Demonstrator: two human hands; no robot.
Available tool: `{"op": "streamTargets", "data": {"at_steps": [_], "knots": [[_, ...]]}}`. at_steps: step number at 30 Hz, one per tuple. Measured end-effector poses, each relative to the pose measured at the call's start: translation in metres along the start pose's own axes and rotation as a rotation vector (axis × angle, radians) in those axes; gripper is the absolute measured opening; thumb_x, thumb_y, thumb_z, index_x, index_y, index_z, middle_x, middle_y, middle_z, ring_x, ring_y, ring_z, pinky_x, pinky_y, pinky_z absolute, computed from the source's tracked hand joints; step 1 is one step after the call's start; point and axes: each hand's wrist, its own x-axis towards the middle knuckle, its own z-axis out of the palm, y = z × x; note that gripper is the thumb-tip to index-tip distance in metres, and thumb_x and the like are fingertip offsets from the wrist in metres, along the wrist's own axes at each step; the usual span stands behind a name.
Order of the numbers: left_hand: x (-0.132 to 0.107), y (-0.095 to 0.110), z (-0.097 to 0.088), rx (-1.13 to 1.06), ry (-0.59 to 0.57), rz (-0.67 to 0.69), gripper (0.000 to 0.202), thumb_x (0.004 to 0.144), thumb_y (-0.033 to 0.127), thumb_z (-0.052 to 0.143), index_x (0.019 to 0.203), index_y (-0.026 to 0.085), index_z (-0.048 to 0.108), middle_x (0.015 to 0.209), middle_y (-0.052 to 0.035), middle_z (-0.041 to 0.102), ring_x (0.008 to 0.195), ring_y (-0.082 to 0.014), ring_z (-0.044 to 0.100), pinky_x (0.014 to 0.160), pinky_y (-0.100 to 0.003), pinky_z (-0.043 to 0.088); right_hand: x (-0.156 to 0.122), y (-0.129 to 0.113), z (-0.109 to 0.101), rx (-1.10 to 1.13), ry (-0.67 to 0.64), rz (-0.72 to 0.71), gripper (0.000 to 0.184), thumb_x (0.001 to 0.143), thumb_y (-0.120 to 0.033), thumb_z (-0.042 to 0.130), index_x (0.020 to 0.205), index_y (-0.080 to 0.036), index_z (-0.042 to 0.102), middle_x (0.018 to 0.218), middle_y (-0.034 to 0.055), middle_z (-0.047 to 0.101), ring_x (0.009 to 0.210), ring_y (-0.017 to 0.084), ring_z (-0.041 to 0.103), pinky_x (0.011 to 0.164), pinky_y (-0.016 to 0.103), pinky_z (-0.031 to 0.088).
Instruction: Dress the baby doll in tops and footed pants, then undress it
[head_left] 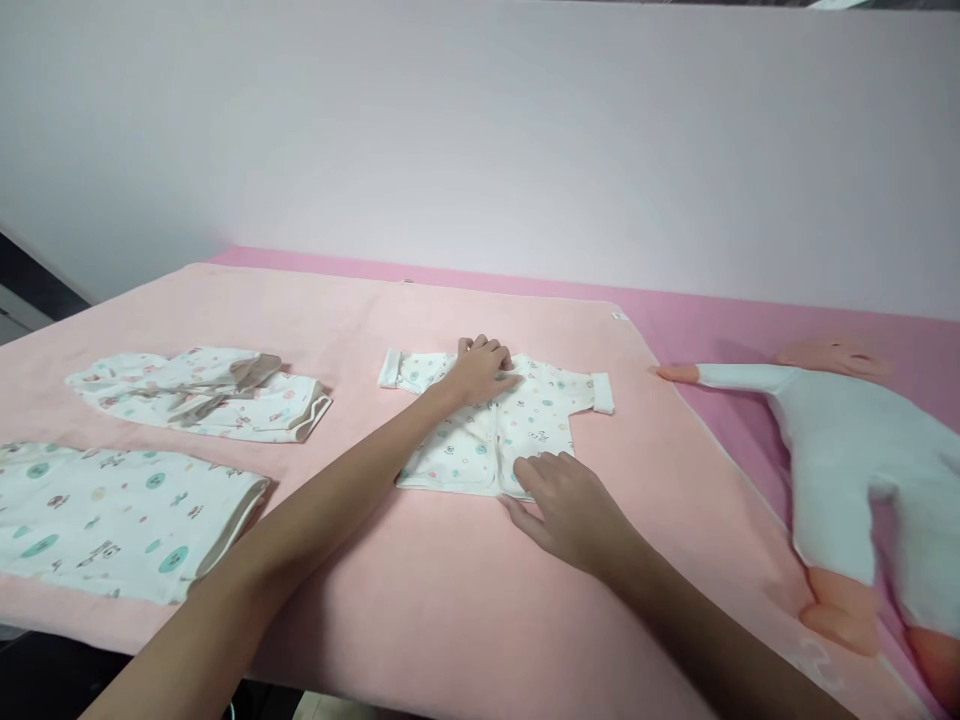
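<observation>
A small white baby shirt (540, 405) with a coloured print lies flat, sleeves spread, on a pale pink blanket (420, 590). My left hand (480, 368) rests on the shirt's collar with the fingers curled down onto the fabric. My right hand (566, 500) lies at the shirt's bottom hem, fingers pressed on the cloth near the front opening. Whether either hand pinches the fabric is hard to tell.
Printed baby trousers (112, 520) lie at the near left, and another printed garment (202, 392) lies behind them. A doll (847, 450) in a white suit lies on the darker pink sheet at the right. A pale wall runs along the back.
</observation>
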Motion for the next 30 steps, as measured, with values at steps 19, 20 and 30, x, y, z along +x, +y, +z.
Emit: {"op": "streamTargets", "data": {"at_steps": [19, 20, 30], "knots": [[0.052, 0.055, 0.013, -0.135, -0.223, -0.092, 0.043, 0.103, 0.047, 0.044, 0.129, 0.035, 0.076, 0.143, -0.0051, 0.068, 0.143, -0.0351, 0.045, 0.12, -0.055, 0.031, -0.096, 0.055, -0.054, 0.049, 0.069, 0.892, 0.034, 0.098, -0.046, 0.053, 0.073, -0.025, 0.041, 0.062, -0.0025, 0.054, 0.06, 0.02, 0.054, 0.061, 0.031, 0.036], [0.049, 0.052, 0.017, -0.102, -0.207, -0.028, 0.043, 0.103, 0.046, 0.046, 0.133, 0.034, 0.073, 0.147, -0.0057, 0.065, 0.142, -0.0342, 0.045, 0.12, -0.055, 0.031, -0.097, 0.053, -0.055, 0.032, 0.073, 0.89, 0.033, 0.097, -0.046, 0.054, 0.074, -0.025, 0.042, 0.064, -0.0019, 0.056, 0.063, 0.021, 0.056, 0.061, 0.032, 0.036], [0.07, 0.014, 0.03, -0.014, -0.21, 0.215, 0.036, 0.104, 0.036, 0.044, 0.127, 0.027, 0.069, 0.135, -0.0098, 0.067, 0.128, -0.0299, 0.054, 0.112, -0.05, 0.037, -0.046, 0.074, -0.034, -0.034, 0.084, 0.789, 0.034, 0.104, -0.052, 0.052, 0.109, -0.02, 0.06, 0.107, 0.0124, 0.069, 0.098, 0.03, 0.066, 0.074, 0.039, 0.051]]}}
